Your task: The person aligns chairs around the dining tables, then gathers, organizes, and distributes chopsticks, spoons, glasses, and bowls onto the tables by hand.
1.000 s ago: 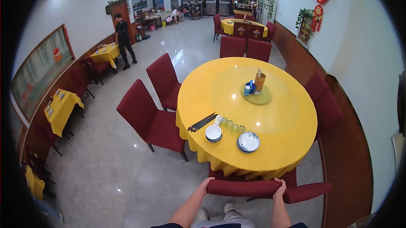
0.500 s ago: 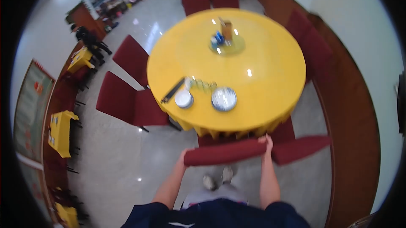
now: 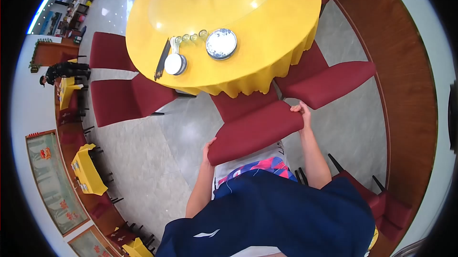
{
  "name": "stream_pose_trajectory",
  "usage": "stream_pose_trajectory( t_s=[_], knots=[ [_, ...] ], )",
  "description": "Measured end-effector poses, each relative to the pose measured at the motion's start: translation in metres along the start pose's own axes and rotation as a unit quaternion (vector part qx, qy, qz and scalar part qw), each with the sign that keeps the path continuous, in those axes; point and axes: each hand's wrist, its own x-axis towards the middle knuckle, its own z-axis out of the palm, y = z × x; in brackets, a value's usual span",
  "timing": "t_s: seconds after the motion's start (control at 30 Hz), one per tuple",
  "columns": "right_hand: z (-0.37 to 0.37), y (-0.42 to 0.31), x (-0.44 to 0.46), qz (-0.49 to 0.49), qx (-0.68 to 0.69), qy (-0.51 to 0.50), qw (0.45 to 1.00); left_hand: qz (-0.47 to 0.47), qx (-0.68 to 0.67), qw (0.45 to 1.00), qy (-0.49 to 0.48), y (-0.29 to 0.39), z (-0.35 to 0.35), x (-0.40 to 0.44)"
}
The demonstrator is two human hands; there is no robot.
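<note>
Item one, in my charge: chair [image 3: 257, 133]; dark red, smooth padded back, softly rounded corners; standing at the counter's near edge, front of seat under the cloth hem.
Left grip [image 3: 208, 151]: pinching the back's left side.
Right grip [image 3: 301, 109]: fingers curled over the back's right corner, pinching it.
Second chair [image 3: 329, 83], same red covering: just right of the first, beside my right grip.
Counter [image 3: 267, 52]: round, draped in yellow cloth, falling in wavy folds along the near edge.
Toward its near edge, I list: plates [image 3: 222, 43], round, glossy white, blue-patterned, stacked; left of these, bowls [image 3: 175, 64], white, round, stacked; chopsticks [image 3: 162, 60], dark, slender, bundled, nearest the left edge; spoons [image 3: 174, 44], white, touching the bowls; glasses [image 3: 193, 37], clear, greenish, in a row.
Floor [image 3: 186, 123]: grey, polished, reflective.
</note>
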Motion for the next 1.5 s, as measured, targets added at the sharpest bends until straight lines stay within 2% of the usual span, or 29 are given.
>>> stream_pose_trajectory(
  t_s=[0.03,0.1,0.17,0.2,0.3,0.43,0.5,0.53,0.57,0.63,0.67,0.73,0.77,0.8,0.83,0.9,0.93,1.03,1.07,1.1,1.13,1.17,1.23,1.27,1.3,1.37,1.4,1.47,1.5],
  knots=[
    [0.002,-0.002,-0.005,-0.01,-0.014,0.066,0.998,-0.001,-0.003,1.0,0.004,-0.001,0.008,-0.002],
    [-0.016,0.007,0.0,-0.003,0.019,0.067,0.998,0.008,-0.011,1.0,0.0,-0.003,0.014,-0.008],
    [-0.017,0.012,0.008,-0.055,0.111,0.086,0.989,0.01,-0.019,1.0,-0.011,0.002,0.03,-0.012],
    [-0.023,0.014,0.013,-0.069,0.119,0.128,0.982,0.011,-0.025,0.999,-0.021,0.003,0.032,-0.014],
    [-0.036,0.022,0.023,-0.087,0.137,0.127,0.979,-0.008,-0.034,0.998,-0.048,0.006,0.026,-0.004],
    [-0.007,0.024,-0.015,-0.074,0.081,0.112,0.988,-0.054,-0.038,0.996,-0.061,0.005,0.021,-0.007],
    [-0.002,0.029,-0.036,-0.124,0.013,0.131,0.984,0.02,0.045,0.998,-0.045,-0.001,0.0,-0.007],
    [-0.005,0.036,-0.045,-0.135,-0.062,0.194,0.97,0.045,0.139,0.989,0.001,0.005,-0.003,-0.029],
    [-0.008,0.047,-0.06,-0.139,-0.065,0.191,0.969,0.046,0.134,0.99,-0.004,0.01,-0.019,-0.04],
    [-0.029,0.076,-0.093,-0.027,-0.194,0.21,0.958,0.064,0.235,0.969,-0.037,0.017,-0.068,-0.053],
    [-0.053,0.099,-0.105,0.031,-0.304,0.16,0.939,0.05,0.261,0.963,-0.047,0.025,-0.097,-0.063],
    [-0.112,0.148,-0.12,0.164,-0.497,0.013,0.852,0.04,0.275,0.96,-0.031,0.038,-0.167,-0.081],
    [-0.127,0.188,-0.136,0.199,-0.514,0.066,0.832,0.021,0.302,0.953,-0.014,0.044,-0.209,-0.091],
    [-0.098,0.203,-0.173,0.278,-0.639,-0.022,0.717,0.037,0.269,0.962,0.016,0.047,-0.258,-0.105],
    [-0.071,0.226,-0.193,0.276,-0.65,-0.033,0.707,0.049,0.235,0.97,0.047,0.048,-0.306,-0.122],
    [-0.029,0.274,-0.224,0.334,-0.809,-0.276,0.397,0.094,0.095,0.982,0.135,0.049,-0.398,-0.163],
    [-0.016,0.288,-0.227,0.333,-0.811,-0.286,0.387,0.1,0.026,0.978,0.18,0.052,-0.437,-0.186],
    [0.029,0.332,-0.208,0.165,-0.833,-0.374,0.374,0.15,-0.173,0.929,0.291,0.048,-0.54,-0.24],
    [0.052,0.348,-0.195,0.107,-0.831,-0.406,0.364,0.161,-0.192,0.921,0.299,0.048,-0.566,-0.257],
    [0.078,0.364,-0.182,0.048,-0.826,-0.438,0.353,0.176,-0.258,0.891,0.33,0.049,-0.586,-0.273],
    [0.115,0.386,-0.179,0.073,-0.842,-0.363,0.392,0.187,-0.324,0.856,0.357,0.046,-0.596,-0.284],
    [0.15,0.396,-0.175,0.069,-0.843,-0.377,0.377,0.195,-0.341,0.846,0.361,0.042,-0.603,-0.292],
    [0.216,0.415,-0.172,0.24,-0.767,-0.229,0.55,0.253,-0.427,0.816,0.296,0.045,-0.609,-0.31],
    [0.241,0.43,-0.166,0.223,-0.763,-0.238,0.559,0.251,-0.479,0.79,0.29,0.049,-0.607,-0.31],
    [0.252,0.447,-0.15,0.225,-0.766,-0.251,0.548,0.258,-0.489,0.779,0.296,0.05,-0.609,-0.305],
    [0.269,0.489,-0.114,0.103,-0.806,-0.301,0.499,0.229,-0.504,0.785,0.279,0.055,-0.615,-0.296],
    [0.295,0.507,-0.123,0.042,-0.828,-0.328,0.452,0.246,-0.519,0.766,0.289,0.062,-0.611,-0.292],
    [0.308,0.559,-0.102,0.031,-0.85,-0.35,0.393,0.213,-0.513,0.769,0.317,0.086,-0.606,-0.295],
    [0.319,0.581,-0.103,0.025,-0.856,-0.351,0.379,0.232,-0.531,0.747,0.326,0.094,-0.609,-0.297]
  ],
)
